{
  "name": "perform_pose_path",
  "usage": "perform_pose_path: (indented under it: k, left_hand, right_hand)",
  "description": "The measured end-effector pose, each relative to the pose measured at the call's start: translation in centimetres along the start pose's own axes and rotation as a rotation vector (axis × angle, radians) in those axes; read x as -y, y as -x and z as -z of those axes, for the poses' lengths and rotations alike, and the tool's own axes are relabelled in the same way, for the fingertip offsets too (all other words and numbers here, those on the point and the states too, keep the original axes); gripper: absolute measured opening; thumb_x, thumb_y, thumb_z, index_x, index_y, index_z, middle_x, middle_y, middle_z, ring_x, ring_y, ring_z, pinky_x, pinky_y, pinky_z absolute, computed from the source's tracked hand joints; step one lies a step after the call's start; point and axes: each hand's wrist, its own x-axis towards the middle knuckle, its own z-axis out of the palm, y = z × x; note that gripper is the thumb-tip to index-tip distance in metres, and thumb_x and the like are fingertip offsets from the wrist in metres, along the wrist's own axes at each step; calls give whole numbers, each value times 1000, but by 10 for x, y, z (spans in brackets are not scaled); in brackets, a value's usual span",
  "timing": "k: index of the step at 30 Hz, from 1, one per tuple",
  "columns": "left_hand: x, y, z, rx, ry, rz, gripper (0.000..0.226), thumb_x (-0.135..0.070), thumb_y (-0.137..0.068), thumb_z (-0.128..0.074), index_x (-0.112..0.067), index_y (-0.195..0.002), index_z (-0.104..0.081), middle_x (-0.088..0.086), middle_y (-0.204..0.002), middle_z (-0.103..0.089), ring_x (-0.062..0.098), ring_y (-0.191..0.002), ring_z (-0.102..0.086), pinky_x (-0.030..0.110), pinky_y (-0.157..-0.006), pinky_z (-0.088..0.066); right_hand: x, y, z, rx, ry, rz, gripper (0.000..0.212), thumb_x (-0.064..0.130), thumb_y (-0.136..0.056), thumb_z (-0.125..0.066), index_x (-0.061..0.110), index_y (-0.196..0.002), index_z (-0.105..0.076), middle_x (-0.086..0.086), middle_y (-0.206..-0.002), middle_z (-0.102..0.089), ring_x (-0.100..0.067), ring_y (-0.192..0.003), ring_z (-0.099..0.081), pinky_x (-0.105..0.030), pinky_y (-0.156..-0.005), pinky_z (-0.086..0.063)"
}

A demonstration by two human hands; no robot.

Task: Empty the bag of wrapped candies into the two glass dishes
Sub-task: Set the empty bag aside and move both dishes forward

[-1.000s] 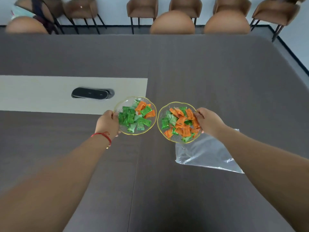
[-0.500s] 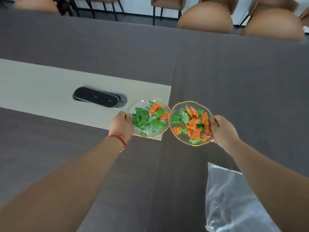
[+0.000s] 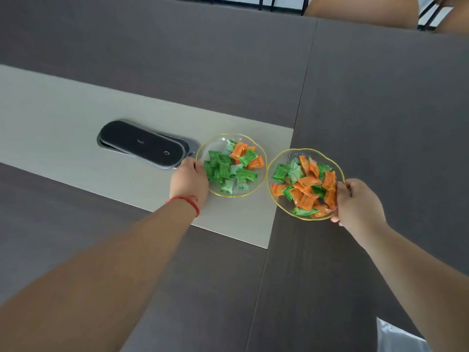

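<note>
Two gold-rimmed glass dishes sit side by side at the middle of the table, their rims almost touching. The left dish [image 3: 255,151] lies over the pale inlay strip and holds mostly green wrapped candies [image 3: 223,171] with a few orange ones. The right dish [image 3: 281,207] holds a mix of orange and green candies [image 3: 308,185]. My left hand [image 3: 189,182] grips the left dish's near-left rim. My right hand [image 3: 356,201] grips the right dish's right rim. A corner of the clear plastic bag [image 3: 396,337] shows flat at the bottom right.
A black oval socket cover [image 3: 142,143] is set in the pale inlay [image 3: 63,118], just left of the left dish. The dark grey table [image 3: 380,97] stretches all around. Brown chair backs [image 3: 360,11] stand along the far edge.
Both hands have carried the dishes farther out over the table, toward the pale inlay. The view has tilted down and closer, so the bag has slid to the bottom right corner.
</note>
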Motion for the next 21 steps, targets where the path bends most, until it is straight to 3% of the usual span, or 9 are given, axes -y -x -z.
perform_pose_path:
  k: [2,6,9,12,16,21]
  left_hand:
    - [2,-3,-3,-20,-3,-4,26,-30,-97,-37,-11,-81,-45,14,-78,-59,38,-77,-59,39,-66,-47]
    - [6,-7,-7,-58,-15,11,31,-35,-95,-37,-11,-77,-46,10,-68,-56,40,-72,-60,46,-66,-55]
    - [10,-10,-8,-65,-5,37,31,-38,-92,-37,-12,-79,-50,13,-69,-60,40,-70,-63,48,-63,-58]
    - [8,-10,-11,-84,6,44,27,-35,-92,-38,-12,-86,-52,12,-71,-62,38,-66,-65,45,-57,-60]
    - [6,-7,-13,-121,16,61,20,-31,-94,-41,-15,-91,-52,-3,-67,-55,34,-62,-66,36,-47,-57]
    - [11,-5,-15,-162,43,65,22,-32,-93,-42,-15,-86,-54,-2,-63,-55,30,-52,-65,24,-41,-49]
  right_hand:
    - [2,-3,-6,4,18,8,34,35,-102,-28,14,-95,-55,-5,-70,-67,-16,-54,-66,-34,-58,-54]
    - [4,-9,-9,23,54,-17,35,33,-102,-28,12,-95,-55,-7,-67,-69,-16,-48,-64,-29,-51,-45]
    - [5,-10,-9,44,70,-31,32,33,-102,-28,13,-98,-53,-6,-67,-69,-17,-51,-66,-29,-50,-48]
    - [5,-9,-10,55,83,-32,30,32,-102,-28,13,-100,-52,-7,-70,-69,-18,-53,-68,-30,-51,-52]
    - [5,-8,-11,48,76,-31,31,32,-102,-27,12,-101,-51,-9,-76,-69,-19,-53,-69,-34,-54,-57]
    - [6,-8,-12,41,106,-34,31,33,-102,-27,11,-104,-49,-9,-76,-69,-21,-52,-69,-38,-57,-59]
